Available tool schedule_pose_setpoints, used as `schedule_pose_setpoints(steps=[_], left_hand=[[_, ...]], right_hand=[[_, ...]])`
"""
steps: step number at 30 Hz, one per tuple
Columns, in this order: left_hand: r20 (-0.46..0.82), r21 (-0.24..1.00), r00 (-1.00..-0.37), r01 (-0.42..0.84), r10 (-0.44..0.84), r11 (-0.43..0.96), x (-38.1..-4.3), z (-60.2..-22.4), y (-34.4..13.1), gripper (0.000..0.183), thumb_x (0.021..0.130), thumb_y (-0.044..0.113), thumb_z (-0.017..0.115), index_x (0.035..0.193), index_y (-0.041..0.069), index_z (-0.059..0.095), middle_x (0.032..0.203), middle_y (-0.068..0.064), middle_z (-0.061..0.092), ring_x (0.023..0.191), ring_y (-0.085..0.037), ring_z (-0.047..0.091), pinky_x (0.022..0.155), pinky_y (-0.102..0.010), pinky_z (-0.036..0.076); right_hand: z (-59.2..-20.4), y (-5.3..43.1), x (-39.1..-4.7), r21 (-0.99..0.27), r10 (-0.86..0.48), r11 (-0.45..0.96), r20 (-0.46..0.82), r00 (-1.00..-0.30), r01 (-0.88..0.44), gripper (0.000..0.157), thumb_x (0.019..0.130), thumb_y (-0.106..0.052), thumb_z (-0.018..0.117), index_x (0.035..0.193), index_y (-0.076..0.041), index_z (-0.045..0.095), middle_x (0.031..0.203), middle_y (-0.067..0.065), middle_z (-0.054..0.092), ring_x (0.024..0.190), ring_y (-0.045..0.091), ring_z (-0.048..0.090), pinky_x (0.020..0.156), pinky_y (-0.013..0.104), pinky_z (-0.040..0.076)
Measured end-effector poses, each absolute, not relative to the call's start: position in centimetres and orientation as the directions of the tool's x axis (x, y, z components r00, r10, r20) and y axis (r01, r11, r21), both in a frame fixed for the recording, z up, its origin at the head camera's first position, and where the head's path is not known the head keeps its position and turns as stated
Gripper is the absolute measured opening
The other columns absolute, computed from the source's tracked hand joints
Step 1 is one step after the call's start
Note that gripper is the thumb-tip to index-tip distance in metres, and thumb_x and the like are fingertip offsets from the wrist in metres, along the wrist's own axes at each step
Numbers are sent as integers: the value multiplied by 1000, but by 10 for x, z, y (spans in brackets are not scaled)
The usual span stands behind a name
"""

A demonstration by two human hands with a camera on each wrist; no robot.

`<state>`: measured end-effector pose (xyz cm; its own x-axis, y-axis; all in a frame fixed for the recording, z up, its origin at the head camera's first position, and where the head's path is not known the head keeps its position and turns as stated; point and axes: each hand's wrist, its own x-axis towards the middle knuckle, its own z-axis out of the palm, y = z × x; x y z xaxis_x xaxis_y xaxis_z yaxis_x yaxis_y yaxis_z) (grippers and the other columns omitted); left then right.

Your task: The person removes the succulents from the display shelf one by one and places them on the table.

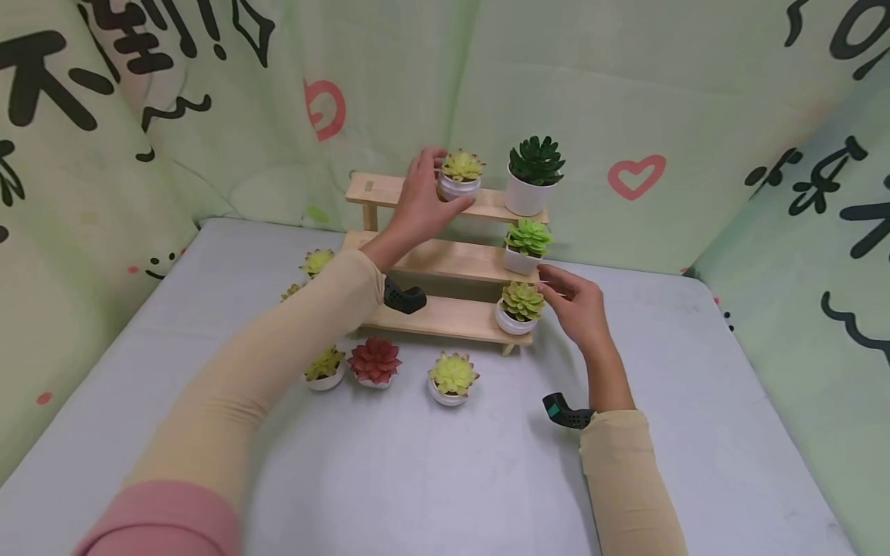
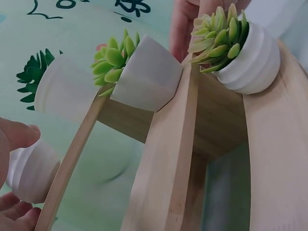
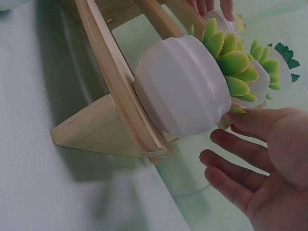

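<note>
A three-tier wooden shelf (image 1: 445, 257) stands on the table. At its top tier my left hand (image 1: 426, 197) grips a yellow-green succulent (image 1: 462, 164) in a small white ribbed pot, thumb in front and fingers round the far side. In the left wrist view the white pot (image 2: 33, 171) shows between thumb and fingers. My right hand (image 1: 575, 307) is at the shelf's right end, its fingers loosely spread beside a green succulent (image 1: 521, 301) on the lowest tier. In the right wrist view the right thumb is close to that plant's ribbed pot (image 3: 183, 86).
A dark green succulent (image 1: 537, 162) stands on the top tier's right end, a bright green one (image 1: 528, 238) below it. In front are a red succulent (image 1: 375, 361) and a yellow-green one (image 1: 453, 374). More potted succulents (image 1: 324, 364) stand left, partly behind my left arm. A printed curtain hangs behind.
</note>
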<state>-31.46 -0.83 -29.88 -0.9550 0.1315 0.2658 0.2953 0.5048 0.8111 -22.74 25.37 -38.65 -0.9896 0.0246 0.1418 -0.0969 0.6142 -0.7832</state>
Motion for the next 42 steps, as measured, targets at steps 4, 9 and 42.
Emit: schedule_pose_setpoints(steps=[4,9,42], left_hand=[[256,811,-960,279,117,514,-320,-299,-6,78,84,33,74,144,16,27,143,-8,38,132,-19,42,111,-33,40],[247,816,-962,272,118,510,-325,-297,-4,78,84,32,75,144,17,27,143,-8,39,131,-19,41,112,-33,39],[258,811,-952,307,166,498,-299,-297,-24,82,81,25,79,146,13,30,142,-9,47,129,-21,46,109,-34,42]], right_hand=[[-387,253,-228,-784,17,612,147,-989,-106,43,97,-27,59,137,-12,56,138,11,57,124,29,57,106,47,46],[-387,253,-229,-785,18,610,149,-989,-107,43,96,-27,60,137,-12,56,138,10,58,124,29,58,105,47,47],[-388,253,-230,-785,31,613,142,-989,-94,45,97,-30,59,138,-13,55,138,10,57,124,28,57,106,46,46]])
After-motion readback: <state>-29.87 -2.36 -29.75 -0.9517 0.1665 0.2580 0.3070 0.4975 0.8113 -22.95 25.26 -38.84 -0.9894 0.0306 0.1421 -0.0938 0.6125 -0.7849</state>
